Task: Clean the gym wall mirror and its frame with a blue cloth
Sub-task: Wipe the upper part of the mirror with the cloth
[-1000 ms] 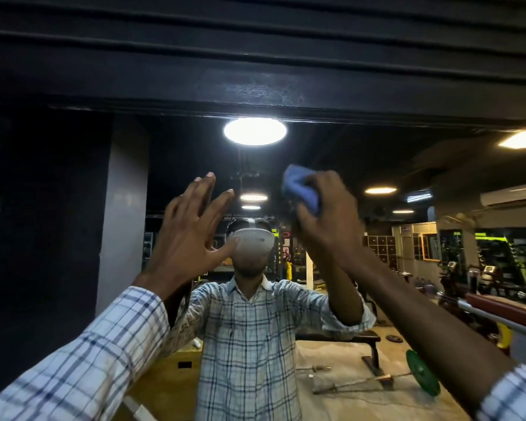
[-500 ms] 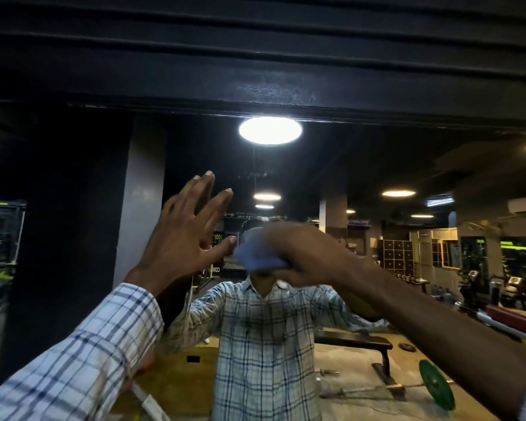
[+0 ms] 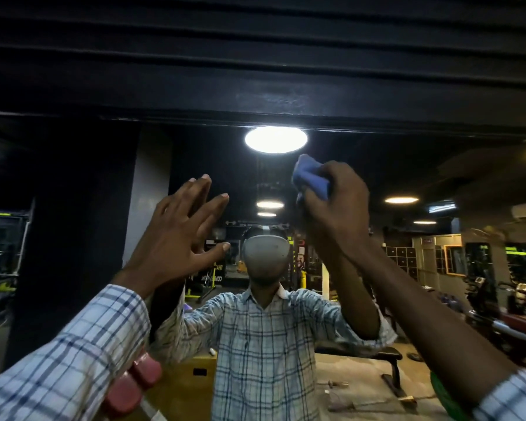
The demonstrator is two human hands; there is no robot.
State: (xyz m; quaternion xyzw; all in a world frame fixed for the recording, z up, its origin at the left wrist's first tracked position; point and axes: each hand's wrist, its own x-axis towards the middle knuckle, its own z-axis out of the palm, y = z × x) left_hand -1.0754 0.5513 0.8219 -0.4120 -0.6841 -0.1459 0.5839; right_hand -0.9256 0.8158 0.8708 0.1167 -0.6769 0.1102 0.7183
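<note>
The wall mirror point(image 3: 407, 165) fills the view ahead, and its black top frame point(image 3: 255, 98) runs across above it. My right hand point(image 3: 336, 205) is raised against the glass, shut on a bunched blue cloth point(image 3: 308, 177) just under the reflected ceiling lamp. My left hand point(image 3: 181, 238) is flat against the mirror with fingers spread, to the left of the cloth and a little lower. The glass reflects a person in a checked shirt with both arms raised.
A pink dumbbell point(image 3: 131, 384) shows at the lower left under my left sleeve. The mirror reflects a black bench point(image 3: 386, 360), a green weight plate point(image 3: 444, 393), gym machines at the right and a dark pillar point(image 3: 73, 238) at the left.
My right hand carried the cloth down and left across the glass, then swung back up and right to near the lamp's reflection. My left hand stayed flat on the mirror.
</note>
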